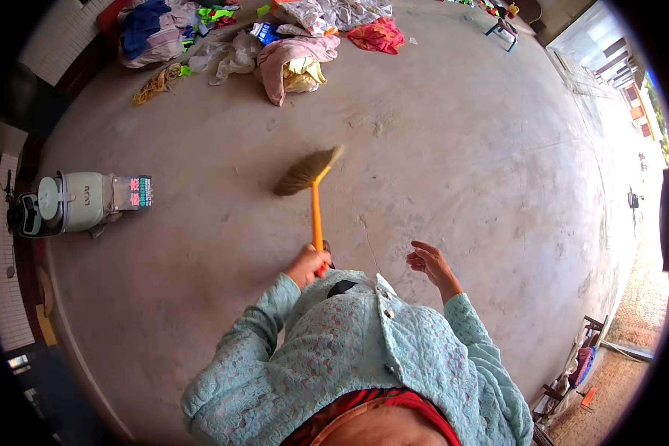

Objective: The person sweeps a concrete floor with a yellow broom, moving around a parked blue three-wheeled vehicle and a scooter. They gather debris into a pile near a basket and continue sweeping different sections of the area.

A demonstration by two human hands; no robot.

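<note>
My left hand is closed around the orange handle of a broom. The handle points away from me, and its brown bristle head fans out to the left at the far end, over the concrete floor. Whether the bristles touch the floor I cannot tell. My right hand hangs in front of my right side with nothing in it, its fingers partly stretched and apart. Both arms are in light green patterned sleeves.
Heaps of cloth and plastic bags lie at the far left, with a red cloth beside them. A pale scooter stands at the left wall. A small stool is at the far right. Assorted items sit near the right doorway.
</note>
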